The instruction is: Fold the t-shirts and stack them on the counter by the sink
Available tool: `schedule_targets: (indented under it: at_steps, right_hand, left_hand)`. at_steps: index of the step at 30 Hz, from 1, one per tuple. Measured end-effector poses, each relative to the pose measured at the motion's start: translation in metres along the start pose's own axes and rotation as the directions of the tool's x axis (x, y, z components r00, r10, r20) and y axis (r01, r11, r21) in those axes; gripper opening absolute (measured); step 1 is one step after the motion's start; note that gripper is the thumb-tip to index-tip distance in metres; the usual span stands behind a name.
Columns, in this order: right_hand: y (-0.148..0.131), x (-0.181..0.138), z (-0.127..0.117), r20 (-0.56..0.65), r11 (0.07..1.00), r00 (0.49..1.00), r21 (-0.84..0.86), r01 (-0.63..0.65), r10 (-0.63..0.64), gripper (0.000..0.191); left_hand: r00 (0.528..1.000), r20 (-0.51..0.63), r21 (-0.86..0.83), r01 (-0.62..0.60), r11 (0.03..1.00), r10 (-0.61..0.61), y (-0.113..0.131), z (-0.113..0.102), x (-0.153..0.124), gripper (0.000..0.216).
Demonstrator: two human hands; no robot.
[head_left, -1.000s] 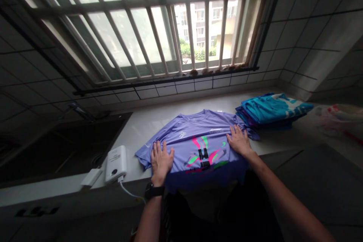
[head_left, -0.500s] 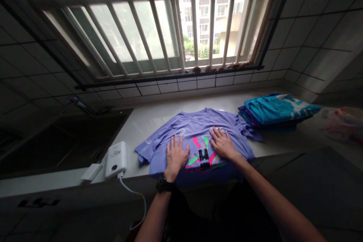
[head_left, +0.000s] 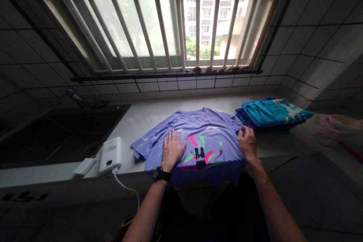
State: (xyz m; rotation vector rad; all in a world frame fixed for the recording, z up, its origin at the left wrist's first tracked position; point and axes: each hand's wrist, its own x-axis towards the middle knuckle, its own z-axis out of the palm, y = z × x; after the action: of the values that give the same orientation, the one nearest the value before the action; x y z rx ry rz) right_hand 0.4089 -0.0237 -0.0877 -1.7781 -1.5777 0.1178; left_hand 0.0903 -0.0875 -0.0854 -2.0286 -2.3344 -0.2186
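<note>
A purple T-shirt (head_left: 210, 143) lies spread on the counter, printed with pink, green and black shapes and white lettering. Its lower hem hangs over the front edge. My left hand (head_left: 173, 149) rests flat on the left half of its front, fingers spread, a dark watch on that wrist. At the right sleeve, my right hand (head_left: 247, 141) has its fingers curled and closed on the cloth. That sleeve is largely covered by the hand, while the left sleeve (head_left: 141, 145) lies stretched out to the side.
Folded blue and dark clothes (head_left: 272, 113) are stacked at the right, near a plastic bag (head_left: 337, 126). To the left are a white power bank (head_left: 111, 155) with a cable, a small white block (head_left: 84, 166) and a dark sink (head_left: 62, 132). A barred window (head_left: 159, 26) stands behind.
My right hand has gone from lying flat on the shirt's chest to the right sleeve, where its fingers have closed. My left hand stays flat on the shirt. The view has shifted slightly.
</note>
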Motion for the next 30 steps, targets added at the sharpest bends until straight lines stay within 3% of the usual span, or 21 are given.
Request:
schedule_targets:
  at_steps: [3, 6, 8, 12, 17, 21, 22, 25, 30]
  right_hand:
    - [0.034, 0.009, -0.019, -0.029, 0.949, 0.96, -0.145, -0.281, 0.279, 0.051]
    - [0.043, 0.018, -0.022, 0.071, 0.9, 0.922, -0.256, -0.353, 0.381, 0.054]
    - [0.036, 0.02, -0.018, 0.13, 0.92, 0.933, -0.258, -0.294, 0.335, 0.044]
    - [0.012, 0.023, -0.012, 0.196, 0.982, 0.977, -0.178, -0.053, 0.089, 0.02]
    - [-0.014, 0.057, -0.027, 0.185, 0.997, 0.98, -0.041, -0.069, 0.075, 0.02]
    - [-0.03, 0.082, -0.034, -0.112, 0.985, 0.985, 0.12, -0.122, 0.135, 0.028]
    - [-0.034, 0.083, -0.032, -0.137, 0.976, 0.977, 0.168, -0.139, 0.163, 0.031]
    - [-0.042, 0.083, -0.021, 0.078, 0.963, 0.982, 0.197, -0.182, 0.169, 0.027]
    - [-0.046, 0.096, -0.015, 0.355, 0.997, 0.933, 0.017, -0.076, 0.065, 0.028]
  left_hand:
    - [1.0, 0.005, -0.011, 0.0, 1.0, 0.0, 0.001, -0.001, 0.001, 0.064]
    - [1.0, -0.003, -0.021, 0.004, 1.0, -0.004, 0.001, -0.001, 0.002, 0.064]
    - [1.0, -0.004, -0.03, 0.005, 1.0, -0.005, 0.001, 0.0, 0.001, 0.064]
    - [1.0, -0.004, -0.041, 0.005, 0.999, -0.005, 0.0, 0.001, 0.001, 0.064]
    - [1.0, -0.006, -0.044, 0.006, 0.999, -0.007, 0.0, 0.001, 0.001, 0.065]
    - [1.0, -0.001, -0.051, 0.005, 0.999, -0.005, 0.0, 0.001, 0.001, 0.065]
    - [1.0, -0.002, -0.053, 0.004, 0.999, -0.005, 0.0, 0.0, 0.001, 0.065]
    - [1.0, -0.007, -0.059, 0.007, 0.998, -0.008, 0.001, 0.0, 0.0, 0.065]
    - [1.0, -0.016, -0.06, -0.001, 0.998, 0.0, 0.0, 0.001, -0.001, 0.065]
